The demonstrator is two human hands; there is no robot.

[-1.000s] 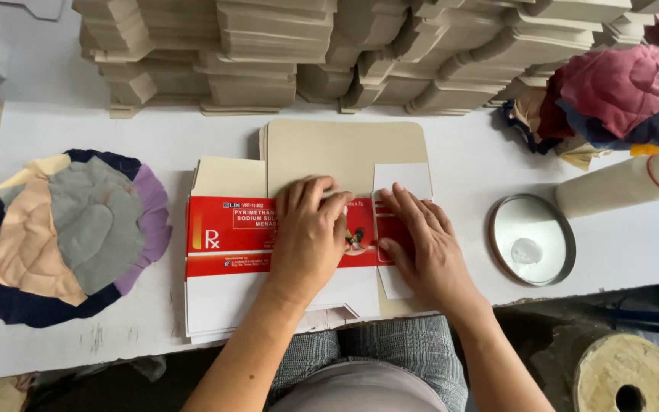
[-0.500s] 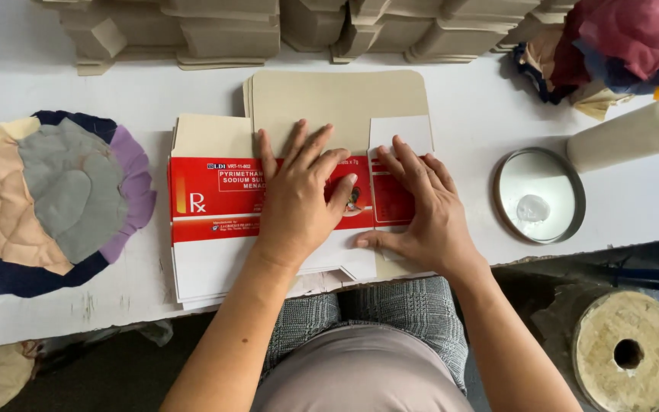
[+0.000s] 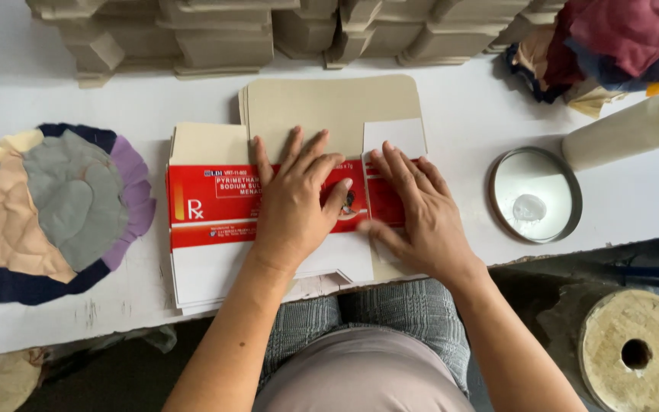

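1. The white table (image 3: pixel 55 99) carries everything; the red and white flat carton (image 3: pixel 215 210) lies near its front edge, in the middle, and serves as landmark here.
2. Behind the carton, along the far edge of the table, stand stacks of folded beige cardboard (image 3: pixel 215 34).
3. Left of the carton lies a round patchwork cloth pad (image 3: pixel 55 202) in grey, peach, purple and dark blue.
4. Directly behind the carton and partly under it is a pile of plain beige card sheets (image 3: pixel 329 103).
5. Right of the carton, well apart, is a round metal lid (image 3: pixel 534 194) with something small and pale inside; what it is I cannot tell.
6. The left hand (image 3: pixel 295 206) lies flat on the carton, fingers spread, so its grip is open and only pressing.
7. The right hand (image 3: pixel 413 214) lies flat on the right end of the carton, just beside the left hand, its grip also open, holding nothing.
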